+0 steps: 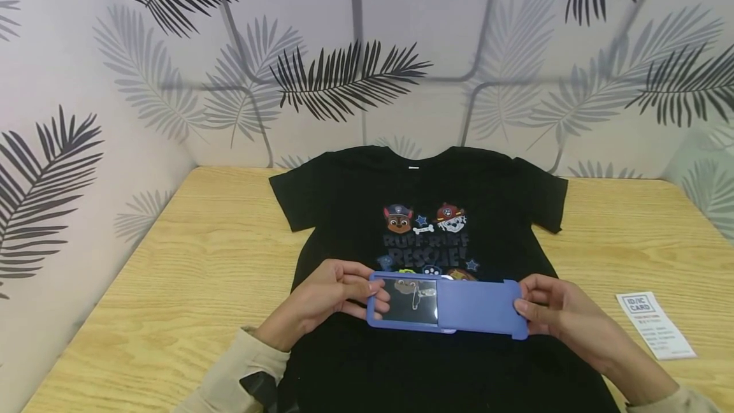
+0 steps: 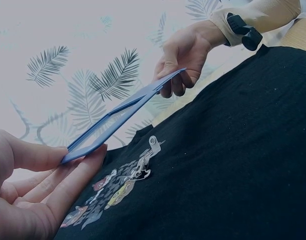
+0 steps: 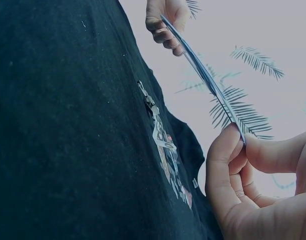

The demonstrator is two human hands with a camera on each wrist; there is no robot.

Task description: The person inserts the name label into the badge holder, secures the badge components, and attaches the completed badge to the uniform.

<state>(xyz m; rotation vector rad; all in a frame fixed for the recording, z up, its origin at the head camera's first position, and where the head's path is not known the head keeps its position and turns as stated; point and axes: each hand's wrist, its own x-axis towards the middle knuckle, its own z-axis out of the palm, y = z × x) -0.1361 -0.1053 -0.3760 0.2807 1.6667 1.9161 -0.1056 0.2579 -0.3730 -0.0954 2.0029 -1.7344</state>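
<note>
Pinching a rectangular blue plastic card holder [image 1: 450, 306] with my left hand [image 1: 334, 295] and right hand [image 1: 564, 316], I'm holding it above a black fabric T-shirt [image 1: 350, 215]. I'm probably opening or closing its solid panel [image 1: 480, 308], next needing straight alignment.

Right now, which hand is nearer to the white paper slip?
Right: the right hand pinches one end of the blue card holder, left of the white paper slip; the left hand holds the other end, farther left.
</note>
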